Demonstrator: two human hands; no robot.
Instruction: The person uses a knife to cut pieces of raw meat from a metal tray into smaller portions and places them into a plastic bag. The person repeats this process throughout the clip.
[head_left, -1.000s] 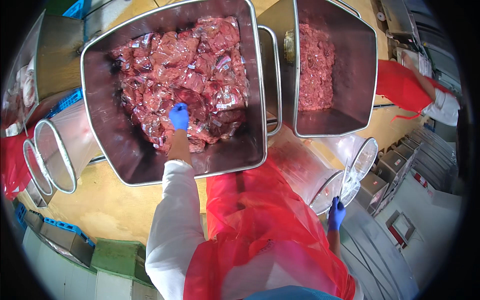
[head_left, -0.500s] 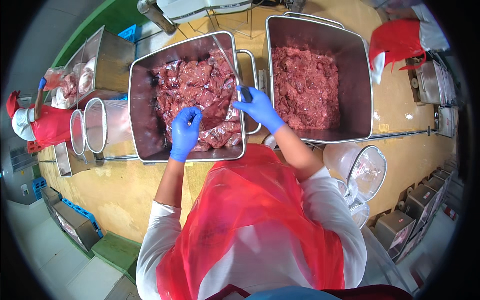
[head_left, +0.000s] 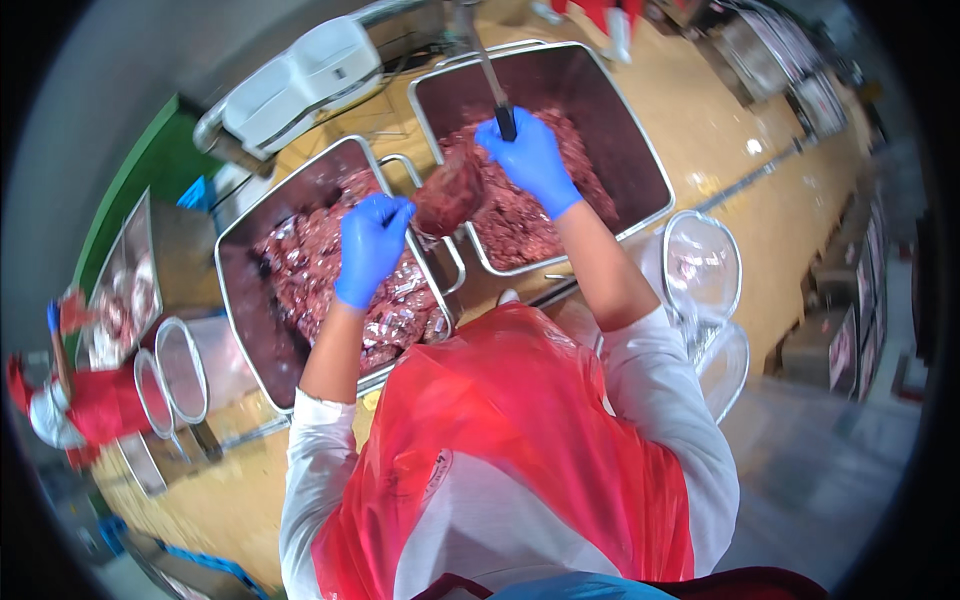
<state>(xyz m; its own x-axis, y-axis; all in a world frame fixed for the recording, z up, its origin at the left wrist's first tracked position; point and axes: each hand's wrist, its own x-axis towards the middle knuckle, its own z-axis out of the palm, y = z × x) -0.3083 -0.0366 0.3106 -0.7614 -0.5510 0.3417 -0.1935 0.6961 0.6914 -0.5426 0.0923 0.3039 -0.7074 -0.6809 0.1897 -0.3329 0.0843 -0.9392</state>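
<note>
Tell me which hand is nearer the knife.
Right: the right hand holds the knife by its black handle. The left hand is apart from it, to its left and lower in view, holding a piece of meat.

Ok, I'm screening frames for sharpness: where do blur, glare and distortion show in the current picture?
Head view: the knife blade looks smeared, as do the metal containers at right; head view: bright glare on the yellow floor, glints on the wrapped meat; head view: a dark round fisheye border swallows the corners.
</note>
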